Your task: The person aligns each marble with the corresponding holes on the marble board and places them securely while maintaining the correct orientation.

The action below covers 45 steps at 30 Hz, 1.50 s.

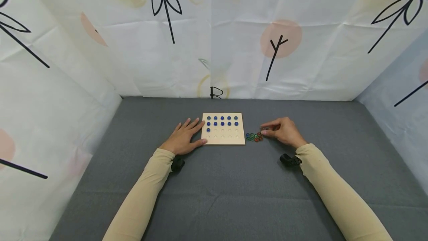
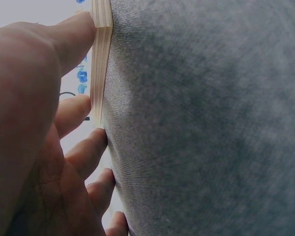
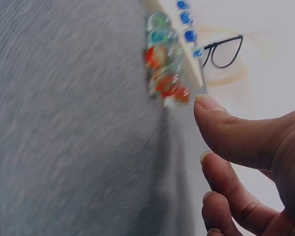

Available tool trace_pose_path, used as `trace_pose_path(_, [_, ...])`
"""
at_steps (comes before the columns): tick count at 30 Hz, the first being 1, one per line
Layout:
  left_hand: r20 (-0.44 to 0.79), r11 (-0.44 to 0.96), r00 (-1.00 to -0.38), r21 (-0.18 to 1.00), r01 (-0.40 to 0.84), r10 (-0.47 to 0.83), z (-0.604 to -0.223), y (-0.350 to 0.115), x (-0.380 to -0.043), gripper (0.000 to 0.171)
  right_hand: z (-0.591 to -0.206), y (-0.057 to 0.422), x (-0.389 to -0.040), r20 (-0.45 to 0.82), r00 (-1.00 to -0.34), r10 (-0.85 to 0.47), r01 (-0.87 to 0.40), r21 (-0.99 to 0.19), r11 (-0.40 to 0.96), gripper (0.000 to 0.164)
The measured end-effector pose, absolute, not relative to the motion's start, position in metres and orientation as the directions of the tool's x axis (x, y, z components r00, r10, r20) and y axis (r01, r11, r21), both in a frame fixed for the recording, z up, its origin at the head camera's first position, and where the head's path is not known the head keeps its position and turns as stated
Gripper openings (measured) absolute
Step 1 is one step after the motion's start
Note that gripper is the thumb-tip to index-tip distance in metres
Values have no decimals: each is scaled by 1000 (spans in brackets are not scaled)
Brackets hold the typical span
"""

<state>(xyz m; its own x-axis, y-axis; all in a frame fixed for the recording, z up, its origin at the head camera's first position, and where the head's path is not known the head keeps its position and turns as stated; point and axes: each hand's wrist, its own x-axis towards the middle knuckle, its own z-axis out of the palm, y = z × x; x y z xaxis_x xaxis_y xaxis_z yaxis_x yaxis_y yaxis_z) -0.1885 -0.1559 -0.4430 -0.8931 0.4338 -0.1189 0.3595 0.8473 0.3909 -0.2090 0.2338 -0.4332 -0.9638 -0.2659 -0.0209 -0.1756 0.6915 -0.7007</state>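
So on the left, the left sleeve (image 1: 137,200) comes in from the near side and angles in toward the middle, with a black wrist device (image 1: 177,164) at the cuff. The left hand (image 1: 184,138) lies low with its fingers spread and pretty straight, not curled round anything. Its thumb touches the left edge of the wooden board (image 1: 223,140) close to the near corner, and its index fingertip is at that same edge farther up; the other fingers fan out toward the far left. The board lies flat, with blue marbles (image 1: 222,124) filling the two far rows, one more at the left end of the third row, and pale round hollows across the rest. Just past the board's right edge sit the loose marbles (image 1: 256,136) in a tight little bunch, greenish and bluish at the left, orange-red at the right. Right beside those is the right hand (image 1: 284,131), palm side toward the left, thumb and fingers bent gently and held apart; I don't see a marble gripped between them. The right sleeve (image 1: 337,192) slants off toward the near right. As for room, the gap from board to marbles is slim, while the gray cloth (image 1: 214,196) stretches wide to the left of the left hand, to the right of the right hand and especially on the near side. The far side is shallower, ending at the patterned backdrop (image 1: 234,58).
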Motion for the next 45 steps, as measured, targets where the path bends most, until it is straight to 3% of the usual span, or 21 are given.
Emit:
trace_pose_path(28, [-124,846,-895,403,349,429,-442,-155,-187,77,-417,160,-200,81,-923,-375,-315,-716,623,24])
trace_pose_path(45, [-135,851,-897,399,341,422,-440,-154,-189,77,-418,127,-205,73,-923,-378,-302,-747,593,23])
